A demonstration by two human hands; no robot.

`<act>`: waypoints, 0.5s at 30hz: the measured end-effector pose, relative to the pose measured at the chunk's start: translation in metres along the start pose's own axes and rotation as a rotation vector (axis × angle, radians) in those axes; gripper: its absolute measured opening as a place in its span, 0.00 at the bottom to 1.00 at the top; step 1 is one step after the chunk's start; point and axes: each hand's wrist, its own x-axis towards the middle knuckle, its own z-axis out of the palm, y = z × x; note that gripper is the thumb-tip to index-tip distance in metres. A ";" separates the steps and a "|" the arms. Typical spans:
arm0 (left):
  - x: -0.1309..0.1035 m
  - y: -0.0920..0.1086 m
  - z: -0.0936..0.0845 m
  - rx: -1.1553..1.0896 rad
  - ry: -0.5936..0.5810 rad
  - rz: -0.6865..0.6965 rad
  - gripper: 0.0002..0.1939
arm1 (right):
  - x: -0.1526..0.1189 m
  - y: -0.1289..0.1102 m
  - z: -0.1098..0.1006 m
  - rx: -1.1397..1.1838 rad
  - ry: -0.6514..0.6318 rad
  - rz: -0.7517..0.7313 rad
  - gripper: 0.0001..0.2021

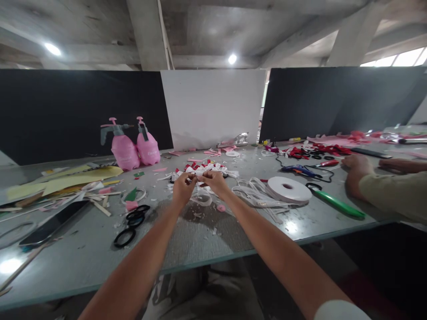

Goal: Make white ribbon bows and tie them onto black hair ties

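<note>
Both hands meet over the middle of the table, their fingertips nearly touching. My left hand (184, 186) is closed in a pinch on something small that I cannot make out. Also pinched, my right hand (215, 182) has its fingertips at the same small piece, too small to name. Just behind and beneath them lies a pile of red and white ribbon pieces (200, 167). A loop of white ribbon (202, 200) rests on the table below the hands, with a small pink disc (221, 208) to its right.
Right: loose white ribbon (255, 193), a ribbon roll (288, 190), a green tool (340, 204), a blue glue gun (298, 170), another person's hand (357, 163). Left: black scissors (128, 229), a phone (55, 222), yellow paper (82, 180), pink spray bottles (125, 152). The table's edge (213, 258) is nearest.
</note>
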 end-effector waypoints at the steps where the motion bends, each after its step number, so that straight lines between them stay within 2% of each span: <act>1: 0.000 0.000 0.001 0.001 -0.023 -0.019 0.12 | 0.000 0.002 -0.001 -0.016 0.011 -0.002 0.15; 7: 0.001 -0.001 0.003 -0.050 -0.187 -0.140 0.15 | 0.002 0.009 -0.003 -0.137 0.032 -0.014 0.13; 15: 0.001 -0.004 0.003 -0.052 -0.200 -0.118 0.13 | 0.000 0.011 -0.002 -0.253 0.038 -0.023 0.10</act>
